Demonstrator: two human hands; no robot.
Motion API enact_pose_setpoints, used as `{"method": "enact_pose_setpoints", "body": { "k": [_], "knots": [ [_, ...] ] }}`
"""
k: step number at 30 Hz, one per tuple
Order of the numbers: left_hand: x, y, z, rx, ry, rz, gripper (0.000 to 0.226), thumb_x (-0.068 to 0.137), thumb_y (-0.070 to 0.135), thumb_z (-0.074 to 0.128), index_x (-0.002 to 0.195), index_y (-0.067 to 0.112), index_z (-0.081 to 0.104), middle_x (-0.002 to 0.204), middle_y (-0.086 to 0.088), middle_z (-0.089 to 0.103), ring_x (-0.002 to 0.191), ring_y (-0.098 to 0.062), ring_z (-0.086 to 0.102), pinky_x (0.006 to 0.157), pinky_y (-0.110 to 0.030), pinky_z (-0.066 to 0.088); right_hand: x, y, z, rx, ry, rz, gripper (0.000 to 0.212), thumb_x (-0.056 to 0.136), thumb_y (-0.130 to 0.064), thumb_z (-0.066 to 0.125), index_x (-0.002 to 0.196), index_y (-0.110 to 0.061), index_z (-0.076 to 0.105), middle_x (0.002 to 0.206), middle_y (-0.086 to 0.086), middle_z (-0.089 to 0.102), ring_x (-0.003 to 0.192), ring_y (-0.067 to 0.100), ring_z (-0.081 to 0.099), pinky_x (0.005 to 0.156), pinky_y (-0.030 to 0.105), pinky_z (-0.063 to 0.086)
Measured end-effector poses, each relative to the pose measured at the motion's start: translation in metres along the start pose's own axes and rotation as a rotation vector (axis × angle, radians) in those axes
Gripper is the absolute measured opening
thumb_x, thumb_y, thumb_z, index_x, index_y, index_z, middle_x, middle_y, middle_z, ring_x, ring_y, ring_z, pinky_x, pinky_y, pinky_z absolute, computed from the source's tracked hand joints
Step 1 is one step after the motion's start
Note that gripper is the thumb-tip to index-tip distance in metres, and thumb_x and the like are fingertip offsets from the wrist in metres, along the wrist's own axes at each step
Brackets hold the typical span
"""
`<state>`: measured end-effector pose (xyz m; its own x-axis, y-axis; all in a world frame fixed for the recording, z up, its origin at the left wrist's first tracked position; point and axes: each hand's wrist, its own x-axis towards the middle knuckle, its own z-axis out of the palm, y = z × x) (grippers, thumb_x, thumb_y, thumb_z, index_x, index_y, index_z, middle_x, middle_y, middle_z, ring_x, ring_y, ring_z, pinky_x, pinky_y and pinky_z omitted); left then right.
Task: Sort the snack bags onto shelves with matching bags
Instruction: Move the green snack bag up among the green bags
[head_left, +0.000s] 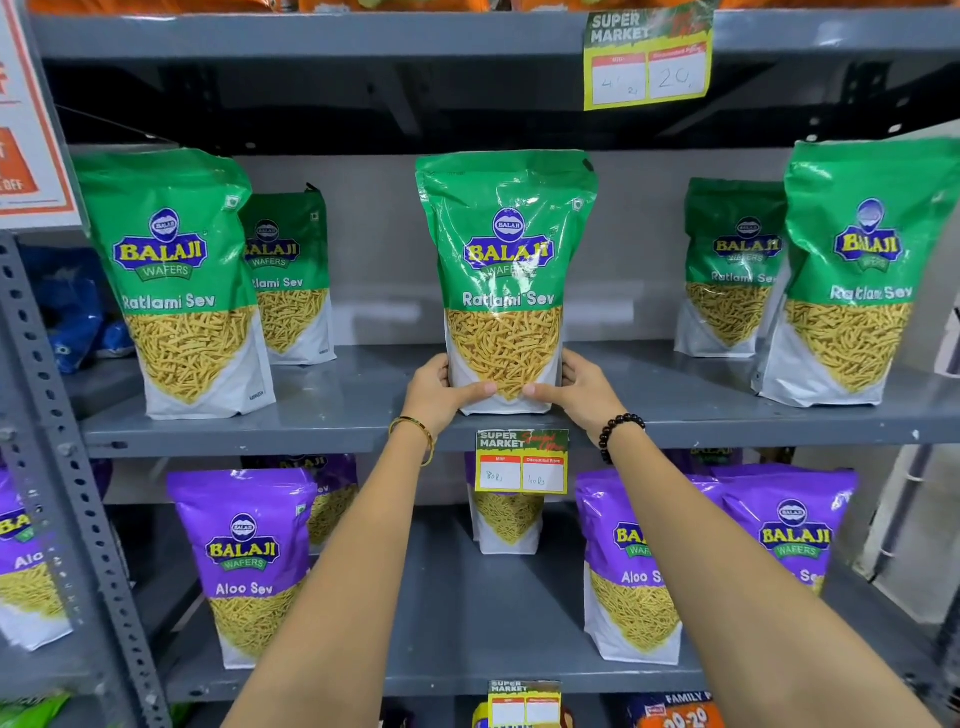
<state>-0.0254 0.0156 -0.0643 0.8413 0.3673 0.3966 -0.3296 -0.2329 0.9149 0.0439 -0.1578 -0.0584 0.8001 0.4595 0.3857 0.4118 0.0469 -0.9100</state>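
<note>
On the grey shelf (332, 410), both hands' fingers (480, 388) clasp the green bag (506, 260).

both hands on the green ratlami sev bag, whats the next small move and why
Probably let go: the green Ratlami Sev bag stands upright on the shelf among matching green bags, both hands only steadying its base.

Grey steel shelves (332, 415) on a perforated upright (78, 499) carry yellow price tags (521, 461) before a pale wall (924, 530).
</note>
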Motion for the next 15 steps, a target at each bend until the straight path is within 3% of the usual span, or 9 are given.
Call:
{"method": "enact_pose_setpoints", "body": {
  "k": [8, 13, 15],
  "knots": [
    [0.0011, -0.0019, -0.0014, 0.022, 0.004, 0.003, 0.050, 0.062, 0.012, 0.081, 0.105, 0.013, 0.057, 0.110, -0.006, 0.064, 0.104, -0.021, 0.060, 0.088, -0.031, 0.048, 0.0003, 0.0008, -0.0009, -0.003, -0.006, 0.013, 0.053, 0.071, -0.003, 0.072, 0.120, -0.005, 0.051, 0.123, 0.013, 0.060, 0.106, 0.022, 0.058, 0.091, 0.032, 0.047],
    [0.0005, -0.0006, -0.0010, 0.010, -0.001, 0.001, 0.052, 0.062, 0.008, 0.080, 0.107, 0.012, 0.055, 0.113, -0.007, 0.062, 0.105, -0.020, 0.059, 0.083, -0.025, 0.049, 0.0000, 0.0004, -0.0012, 0.015, 0.002, 0.022, 0.052, 0.068, -0.006, 0.075, 0.115, -0.011, 0.053, 0.114, 0.006, 0.062, 0.109, 0.024, 0.059, 0.095, 0.036, 0.048],
    [0.0008, -0.0004, -0.0023, 0.001, 0.004, -0.001, 0.063, 0.061, 0.011, 0.082, 0.116, 0.008, 0.051, 0.123, -0.009, 0.059, 0.115, -0.023, 0.056, 0.093, -0.031, 0.049, -0.0010, 0.0006, -0.0014, 0.012, 0.024, 0.008, 0.060, 0.067, -0.018, 0.078, 0.120, -0.011, 0.050, 0.119, 0.004, 0.061, 0.114, 0.022, 0.056, 0.101, 0.038, 0.044]
  ]
}}
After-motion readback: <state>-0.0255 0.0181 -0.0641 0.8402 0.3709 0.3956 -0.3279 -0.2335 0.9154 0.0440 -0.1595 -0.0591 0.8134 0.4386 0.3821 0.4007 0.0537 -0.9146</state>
